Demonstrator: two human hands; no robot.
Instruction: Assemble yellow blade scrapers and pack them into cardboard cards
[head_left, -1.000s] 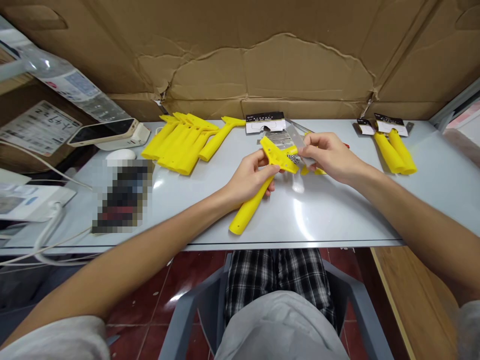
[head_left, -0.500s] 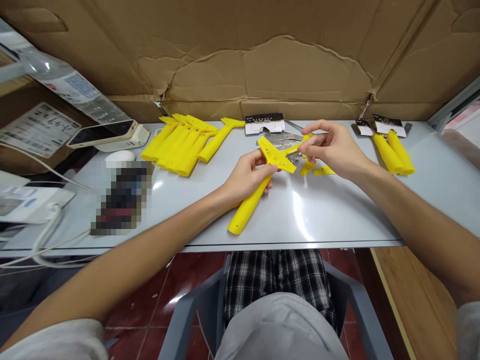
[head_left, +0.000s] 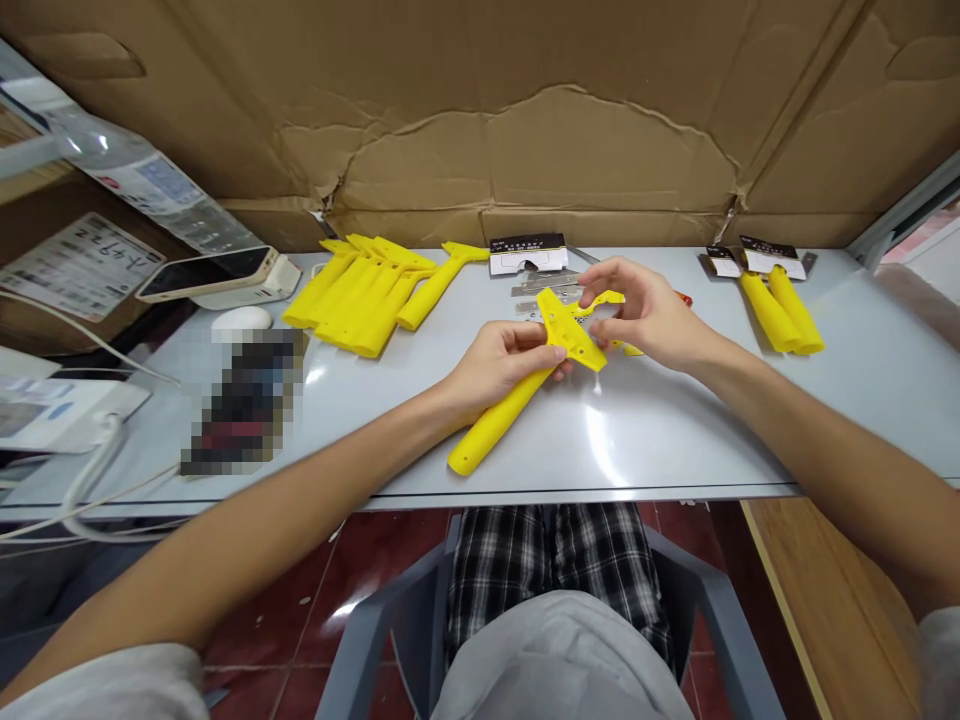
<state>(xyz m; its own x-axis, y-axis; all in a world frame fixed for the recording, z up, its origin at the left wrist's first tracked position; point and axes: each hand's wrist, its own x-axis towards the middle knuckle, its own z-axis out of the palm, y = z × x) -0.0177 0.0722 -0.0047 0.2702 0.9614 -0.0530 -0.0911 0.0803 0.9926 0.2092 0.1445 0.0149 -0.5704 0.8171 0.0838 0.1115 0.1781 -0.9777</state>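
My left hand (head_left: pixel 510 365) is wrapped round a yellow plastic scraper handle (head_left: pixel 499 420), just below its wide T-shaped head, which has small holes. The handle's tube end points down toward the table's front edge. Just right of the head is my right hand (head_left: pixel 637 315), its fingers bent with a gap between thumb and forefinger. Nothing shows clearly between those fingertips. Behind them lie yellow parts (head_left: pixel 611 298), partly covered by the hand. Metal blades (head_left: pixel 551 283) and small metal pieces sit beyond the scraper head, partly hidden.
Several yellow handles (head_left: pixel 367 310) lie in a row at left. Two yellow scrapers with black-and-white cards (head_left: pixel 784 310) rest at right. A card (head_left: pixel 529 255) stands near the cardboard wall (head_left: pixel 600 130). A phone (head_left: pixel 210 275), white mouse (head_left: pixel 241 320) and cables occupy the left side.
The scraper head has shifted slightly right and toward me in my left hand. My right hand has moved a little left and down, and its thumb and forefinger now look further apart.
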